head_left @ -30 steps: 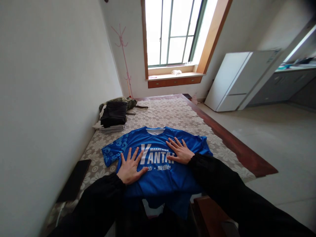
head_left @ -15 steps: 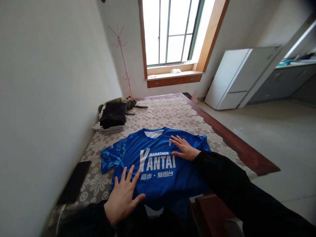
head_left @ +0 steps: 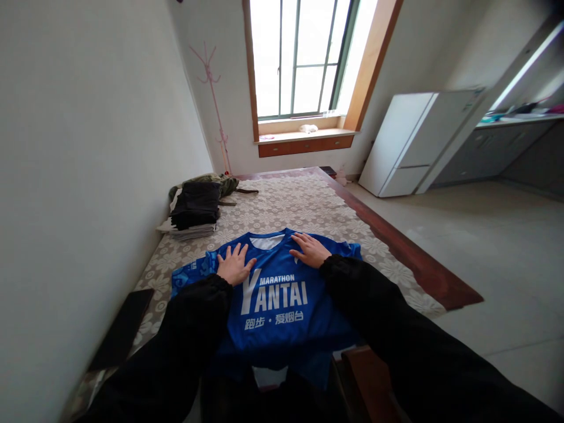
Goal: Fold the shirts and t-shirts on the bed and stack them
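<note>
A blue T-shirt (head_left: 277, 335) with white "Marathon Yantai" lettering lies spread front up, its collar pointing away from me. My left hand (head_left: 235, 264) rests on its upper chest, left of the collar, fingers spread. My right hand (head_left: 311, 249) lies on the shirt just right of the collar, fingers stretched out. Neither hand holds anything. The left sleeve end shows past my left forearm, and the near hem hangs at the table's front edge. Black sleeves cover both my arms and hide parts of the shirt's sides.
The shirt lies on a flower-patterned cloth (head_left: 282, 200) over a table with a reddish-brown edge (head_left: 423, 270). Folded dark clothes (head_left: 196, 202) are stacked at the left by the wall. A flat black object (head_left: 123, 329) lies near left. A white fridge (head_left: 408, 141) stands far right.
My left hand has moved up the shirt from its lower left to beside the collar. My right hand has shifted slightly up, closer to the collar. Both stay open.
</note>
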`<state>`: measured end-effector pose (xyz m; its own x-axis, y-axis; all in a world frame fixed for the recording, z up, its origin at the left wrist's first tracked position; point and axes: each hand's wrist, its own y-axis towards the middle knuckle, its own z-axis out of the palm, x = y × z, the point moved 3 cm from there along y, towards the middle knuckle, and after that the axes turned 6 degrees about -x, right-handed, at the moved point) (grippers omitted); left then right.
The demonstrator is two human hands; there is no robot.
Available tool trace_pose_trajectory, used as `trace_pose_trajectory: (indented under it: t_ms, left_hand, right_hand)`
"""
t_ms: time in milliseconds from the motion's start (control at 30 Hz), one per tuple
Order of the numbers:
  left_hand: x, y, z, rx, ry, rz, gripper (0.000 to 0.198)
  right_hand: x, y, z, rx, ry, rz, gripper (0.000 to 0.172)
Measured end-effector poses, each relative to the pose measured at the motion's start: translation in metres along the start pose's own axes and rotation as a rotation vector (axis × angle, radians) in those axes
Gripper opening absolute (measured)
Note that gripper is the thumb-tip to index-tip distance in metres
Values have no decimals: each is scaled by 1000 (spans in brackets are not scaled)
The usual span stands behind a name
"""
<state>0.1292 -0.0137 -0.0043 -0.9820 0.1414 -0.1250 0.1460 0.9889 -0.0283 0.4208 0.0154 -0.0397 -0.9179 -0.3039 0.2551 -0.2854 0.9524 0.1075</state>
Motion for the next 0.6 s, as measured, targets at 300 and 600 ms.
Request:
trace_pose_trajectory:
  t_ms: [300,600]
  left_hand:
    - [3,23,11,70,5,-95,86]
    - [5,42,5,-119,5,1,75]
  right_hand:
    - [7,13,8,104,-85,141,86]
    - [7,24,-4,-72,-61,60,79]
